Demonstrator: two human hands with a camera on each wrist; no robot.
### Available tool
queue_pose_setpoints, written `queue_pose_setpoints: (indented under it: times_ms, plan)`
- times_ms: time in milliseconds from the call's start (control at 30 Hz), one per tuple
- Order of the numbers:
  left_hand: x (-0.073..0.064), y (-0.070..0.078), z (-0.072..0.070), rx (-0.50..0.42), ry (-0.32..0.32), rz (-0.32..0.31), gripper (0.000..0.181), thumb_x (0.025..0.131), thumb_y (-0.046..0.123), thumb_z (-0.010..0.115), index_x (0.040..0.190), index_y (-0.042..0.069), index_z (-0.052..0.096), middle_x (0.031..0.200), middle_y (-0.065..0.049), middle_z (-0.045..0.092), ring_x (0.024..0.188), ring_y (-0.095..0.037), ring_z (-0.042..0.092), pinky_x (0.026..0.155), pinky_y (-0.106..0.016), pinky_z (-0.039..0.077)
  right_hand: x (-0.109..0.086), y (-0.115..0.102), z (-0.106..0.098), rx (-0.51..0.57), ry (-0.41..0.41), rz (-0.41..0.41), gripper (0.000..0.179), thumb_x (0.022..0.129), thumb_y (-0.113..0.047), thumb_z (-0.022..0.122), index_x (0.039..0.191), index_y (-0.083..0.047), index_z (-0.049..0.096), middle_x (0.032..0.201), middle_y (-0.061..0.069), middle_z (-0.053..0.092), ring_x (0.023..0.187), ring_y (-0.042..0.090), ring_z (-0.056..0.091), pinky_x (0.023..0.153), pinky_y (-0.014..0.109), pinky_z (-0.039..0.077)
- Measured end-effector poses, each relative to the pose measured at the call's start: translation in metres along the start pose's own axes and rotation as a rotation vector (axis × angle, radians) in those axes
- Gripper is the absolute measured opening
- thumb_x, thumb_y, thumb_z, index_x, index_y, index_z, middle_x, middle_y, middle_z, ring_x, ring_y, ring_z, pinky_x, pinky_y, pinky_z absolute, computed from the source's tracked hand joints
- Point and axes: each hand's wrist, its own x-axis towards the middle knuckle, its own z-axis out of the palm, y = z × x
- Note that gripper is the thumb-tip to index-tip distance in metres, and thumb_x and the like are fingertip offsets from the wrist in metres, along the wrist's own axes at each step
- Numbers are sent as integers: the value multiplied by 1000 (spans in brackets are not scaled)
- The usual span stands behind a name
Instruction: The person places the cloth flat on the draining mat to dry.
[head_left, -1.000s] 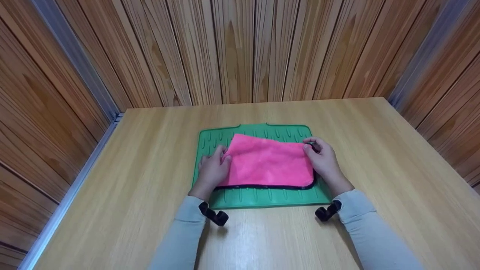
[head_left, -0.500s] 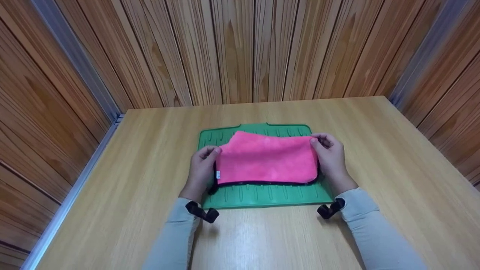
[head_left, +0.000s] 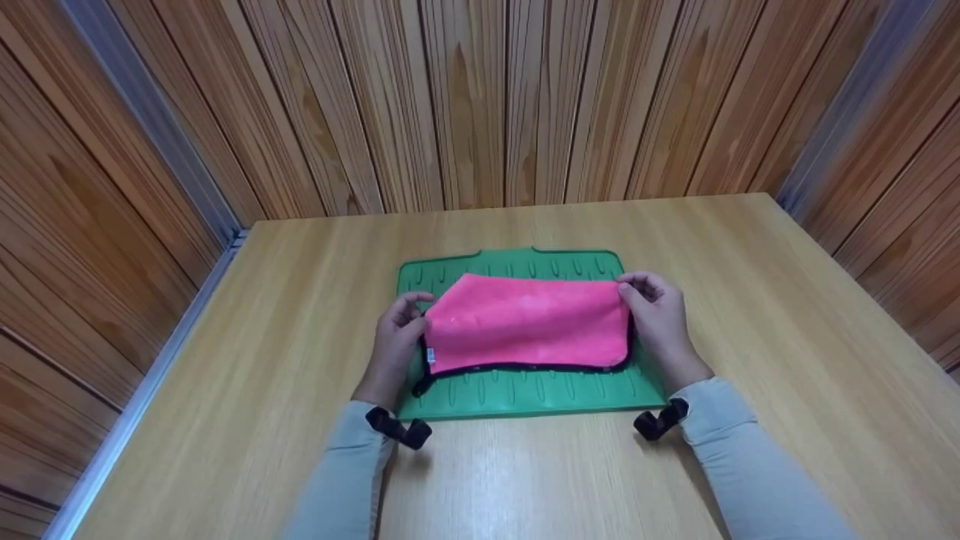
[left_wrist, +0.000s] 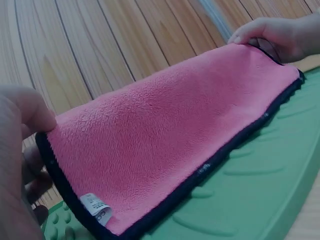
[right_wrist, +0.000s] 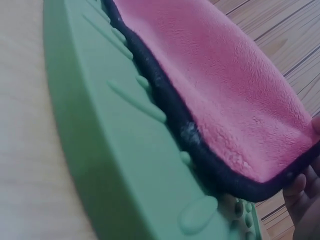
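A pink plush cloth (head_left: 525,322) with black edging and a small white tag (left_wrist: 96,207) is stretched between the two hands, its front edge close over a green ridged mat (head_left: 525,397). The left hand (head_left: 394,337) pinches the cloth's left edge, thumb in front and other fingers behind. At the opposite end, the right hand (head_left: 658,315) pinches the upper right corner between thumb and fingers. The cloth's upper side slopes down toward the left hand. In the right wrist view only a few right fingertips (right_wrist: 295,187) show, behind the black edging.
The mat lies on a light wooden table (head_left: 247,360). Wood-panelled walls (head_left: 480,105) with metal corner strips enclose its back and sides. Black straps (head_left: 397,427) sit around both wrists.
The left hand has moved left and now holds the cloth's outer left edge, drawing it wider and showing the tag. The right hand moved slightly outward. The cloth rose, then sank a little.
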Motion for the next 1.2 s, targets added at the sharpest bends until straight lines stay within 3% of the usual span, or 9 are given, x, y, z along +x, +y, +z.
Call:
queue_pose_setpoints:
  times_ms: [133, 300, 400, 500, 567, 733, 933, 1067, 1200]
  plan:
    - [0, -3, 2, 82, -67, -34, 49, 99, 4, 51, 143, 13, 71, 85, 1, 48, 82, -19, 44, 73, -28, 40, 2, 3, -2, -78, -65, 47, 17, 112, -10, 63, 108, -8, 79, 88, -21, 70, 91, 3, 62, 81, 15, 53]
    - [-6, 9, 12, 209, -105, -188, 51, 111, 19, 49, 160, 23, 62, 105, -4, 59, 93, -20, 53, 83, -31, 45, 4, 7, -2, -205, -169, 104, 24, 115, -21, 62, 120, -3, 76, 86, -19, 71, 82, -1, 61, 74, 17, 52]
    - [-6, 11, 17, 257, -128, -180, 48, 116, 28, 51, 163, 23, 61, 136, -12, 71, 122, -27, 64, 106, -44, 53, 3, 9, 0, -280, -232, 84, 32, 115, -21, 63, 134, 2, 72, 105, 2, 81, 85, -1, 62, 77, 18, 52]
    - [-5, 11, 21, 272, -148, -131, 46, 118, 29, 52, 163, 21, 62, 164, -12, 64, 152, -34, 56, 130, -60, 43, 2, 10, 2, -335, -272, 39, 38, 115, -20, 63, 143, 5, 69, 134, 22, 77, 98, -3, 61, 86, 14, 50]
    - [-5, 10, 21, 242, -153, -110, 46, 118, 25, 53, 162, 19, 63, 172, -11, 58, 163, -37, 48, 137, -65, 35, 1, 9, 4, -351, -272, 27, 38, 115, -20, 63, 143, 5, 71, 144, 28, 72, 104, -3, 60, 91, 12, 48]
    - [-5, 9, 19, 118, -89, -57, 43, 118, 16, 48, 157, 12, 67, 170, -18, 55, 163, -38, 46, 138, -61, 35, 2, 4, 3, -323, -219, 57, 39, 116, -24, 61, 141, 2, 75, 138, 19, 76, 108, 0, 60, 92, 11, 50]
    - [-6, 16, 13, 30, -3, -18, 42, 121, 18, 45, 157, 14, 67, 165, -14, 54, 158, -33, 46, 136, -54, 40, 2, -6, -4, -162, -132, 98, 40, 116, -28, 63, 145, -3, 74, 122, -13, 74, 115, 5, 62, 94, 11, 54]
    - [-7, 22, 9, 15, 42, 14, 40, 121, 17, 47, 151, 13, 72, 162, -10, 60, 156, -27, 49, 136, -51, 42, 1, -12, -5, -90, -79, 65, 38, 114, -27, 67, 143, -4, 76, 111, -24, 74, 113, 4, 65, 94, 11, 56]
    - [-7, 27, 7, 18, 78, 6, 36, 120, 17, 52, 145, 12, 77, 157, -8, 64, 153, -25, 52, 135, -50, 44, -2, -16, -3, -52, -11, -4, 29, 111, -21, 72, 135, -4, 79, 102, -24, 76, 103, 5, 66, 87, 13, 57]
